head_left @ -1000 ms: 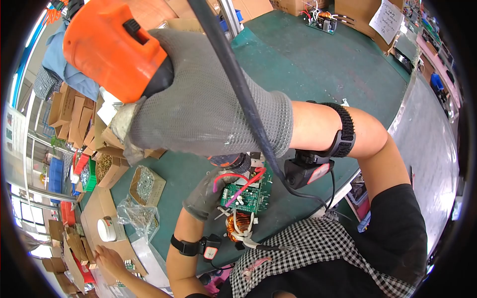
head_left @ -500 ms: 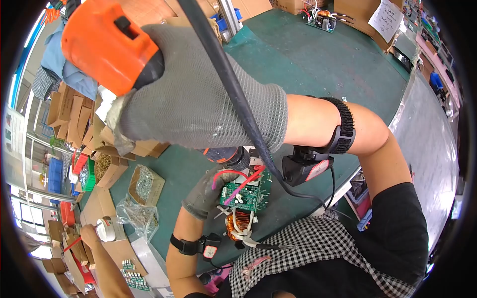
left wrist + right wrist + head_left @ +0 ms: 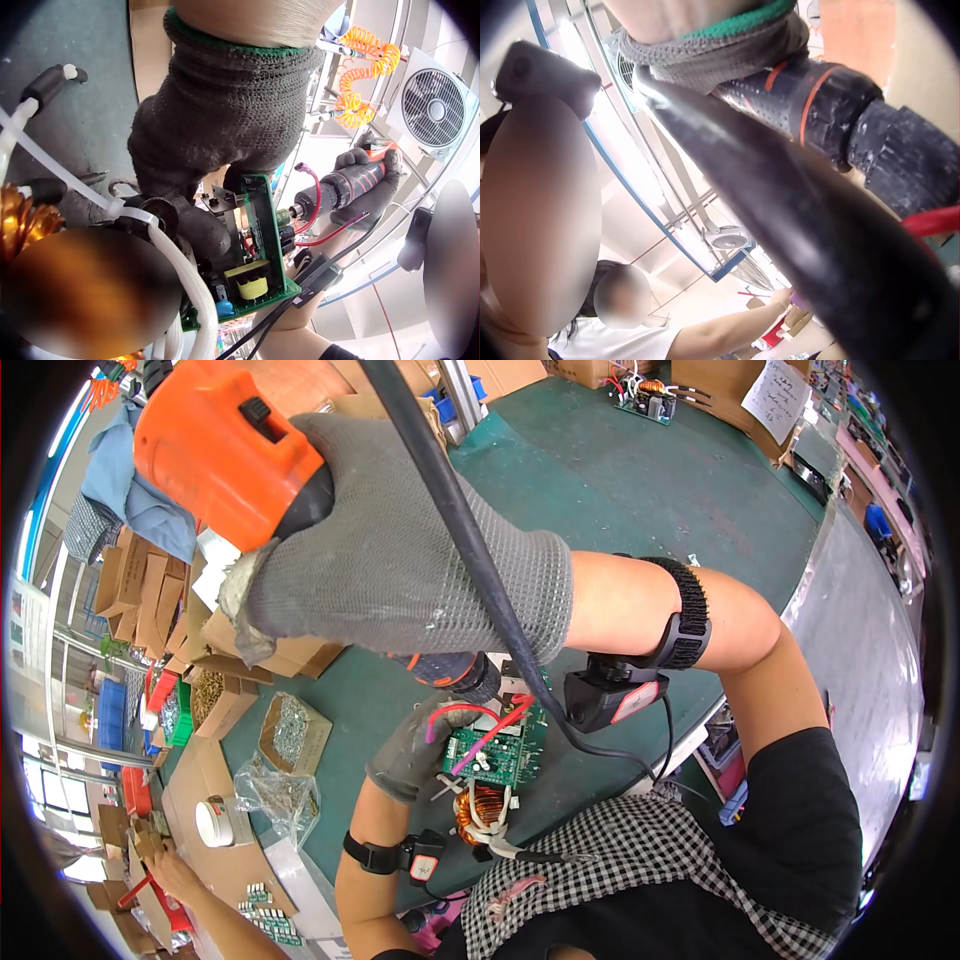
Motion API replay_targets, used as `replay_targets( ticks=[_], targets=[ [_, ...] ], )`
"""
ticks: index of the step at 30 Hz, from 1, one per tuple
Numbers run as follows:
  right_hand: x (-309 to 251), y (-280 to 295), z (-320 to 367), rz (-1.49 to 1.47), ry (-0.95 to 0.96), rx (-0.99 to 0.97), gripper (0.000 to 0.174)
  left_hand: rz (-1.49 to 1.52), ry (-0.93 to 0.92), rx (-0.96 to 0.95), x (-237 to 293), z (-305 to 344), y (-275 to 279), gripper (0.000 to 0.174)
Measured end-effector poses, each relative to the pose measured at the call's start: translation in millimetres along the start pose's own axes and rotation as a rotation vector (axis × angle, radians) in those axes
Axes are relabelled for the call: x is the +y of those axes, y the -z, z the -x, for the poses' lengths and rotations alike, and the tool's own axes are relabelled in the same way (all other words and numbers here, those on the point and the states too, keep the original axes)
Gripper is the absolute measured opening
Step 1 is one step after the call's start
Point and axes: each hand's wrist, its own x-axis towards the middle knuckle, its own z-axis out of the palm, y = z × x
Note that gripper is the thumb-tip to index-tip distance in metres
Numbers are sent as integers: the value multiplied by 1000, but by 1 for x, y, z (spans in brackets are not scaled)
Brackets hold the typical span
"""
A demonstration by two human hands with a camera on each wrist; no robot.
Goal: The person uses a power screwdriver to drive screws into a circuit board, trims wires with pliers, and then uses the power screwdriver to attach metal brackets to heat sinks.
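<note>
My gloved right hand [image 3: 410, 545] grips an orange and black power drill [image 3: 230, 460], raised over the bench. Its dark chuck [image 3: 480, 682] points down at the far end of a green circuit board [image 3: 500, 755]. In the right wrist view the drill's chuck [image 3: 911, 150] shows beside a thick black cable [image 3: 780, 202]. My gloved left hand [image 3: 405, 750] holds the board by its left side, fingers partly hidden beneath the wires. Red and pink wires [image 3: 480, 740] rise over the board. A copper coil [image 3: 480, 810] with white leads hangs at its near end.
On the green bench [image 3: 600, 490], an open box of small metal parts [image 3: 293, 732] and a plastic bag [image 3: 285, 800] lie to the left. Another wired board [image 3: 645, 400] sits at the back. Another person's arm [image 3: 210, 905] reaches in at lower left, near a white tub [image 3: 213, 822].
My right hand and the drill have shifted slightly left. My left hand and the board stay in place. The other person's hand went up to the white tub, then back down.
</note>
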Motion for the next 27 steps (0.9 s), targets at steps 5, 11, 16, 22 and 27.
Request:
replay_targets(
  ticks=[5,11,16,22,27],
  targets=[
    [23,-6,-7,-24,67,-20,50,-498,-193,-1,-22,0,13,25],
    [37,-20,-15,56,125,29,54,-535,-179,10,-18,-1,9,30],
    [37,-21,-15,18,163,5,54,-696,-235,10,-18,-2,9,31],
    [20,-13,-8,41,71,-36,53,-694,-247,-1,-15,-1,10,38],
    [30,-15,-13,30,141,12,53,-853,-421,-17,0,-6,4,30]
  ],
)
